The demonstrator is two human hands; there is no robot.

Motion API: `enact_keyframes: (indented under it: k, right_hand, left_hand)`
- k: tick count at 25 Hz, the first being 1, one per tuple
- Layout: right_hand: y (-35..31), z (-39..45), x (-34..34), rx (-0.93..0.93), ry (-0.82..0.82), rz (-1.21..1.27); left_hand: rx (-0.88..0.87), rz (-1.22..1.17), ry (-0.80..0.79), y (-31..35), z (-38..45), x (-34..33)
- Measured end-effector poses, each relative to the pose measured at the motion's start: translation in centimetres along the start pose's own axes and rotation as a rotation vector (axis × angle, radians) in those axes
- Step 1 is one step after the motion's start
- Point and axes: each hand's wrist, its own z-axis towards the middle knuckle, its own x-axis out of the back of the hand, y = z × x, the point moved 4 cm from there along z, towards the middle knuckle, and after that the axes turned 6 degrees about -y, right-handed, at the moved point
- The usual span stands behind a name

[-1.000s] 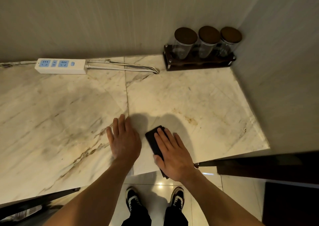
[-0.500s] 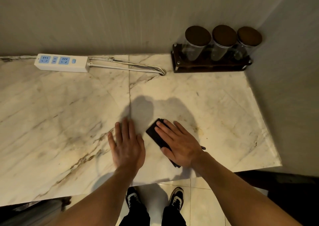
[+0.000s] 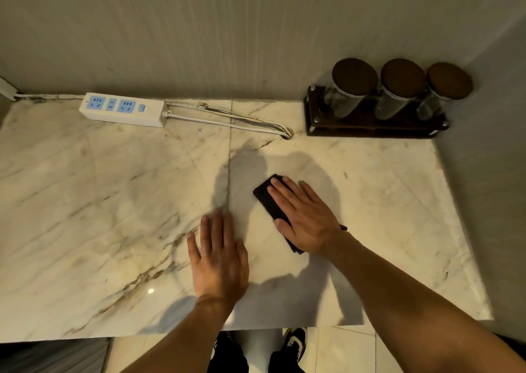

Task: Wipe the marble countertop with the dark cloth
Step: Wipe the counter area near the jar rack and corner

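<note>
Presently, findings as follows.
Cloth appearance: dark cloth (image 3: 269,199) is black, folded flat into a narrow oblong; no pattern can be made out.
Cloth location: on the marble countertop (image 3: 384,201), right of the slab seam, near the middle of the depth.
Cloth axis: long axis runs diagonally, far end toward the back-left, near end toward the front-right edge; the near end shows from under the wrist.
Right hand (image 3: 306,219): flat, palm down, fingers extended, pressing on the cloth rather than clutching it.
Left hand (image 3: 219,261): spread flat on bare marble, holding nothing, just beside the cloth but apart.
Backdrop: power strip (image 3: 122,109) and jar rack (image 3: 373,123) against the wall.
</note>
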Motion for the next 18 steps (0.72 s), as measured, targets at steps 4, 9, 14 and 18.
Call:
enact_keyframes:
  k: [4, 9, 14, 18]
  right_hand:
    - [0.8, 1.5, 0.6, -0.054, 0.004, 0.002]
    - [1.9, 3.3, 1.2, -0.141, 0.040, 0.050]
    - [3.2, 4.9, 1.5, -0.303, 0.042, 0.134]
    - [3.2, 5.7, 1.7, -0.470, 0.082, 0.205]
  left_hand:
    - [0.013, -0.020, -0.003, -0.1, 0.1, -0.1]
    - [0.037, -0.029, -0.012, -0.1, 0.2, -0.2]
    - [0.047, -0.035, -0.025, 0.0, 0.3, -0.3]
    - [0.050, -0.033, -0.025, 0.0, 0.4, -0.2]
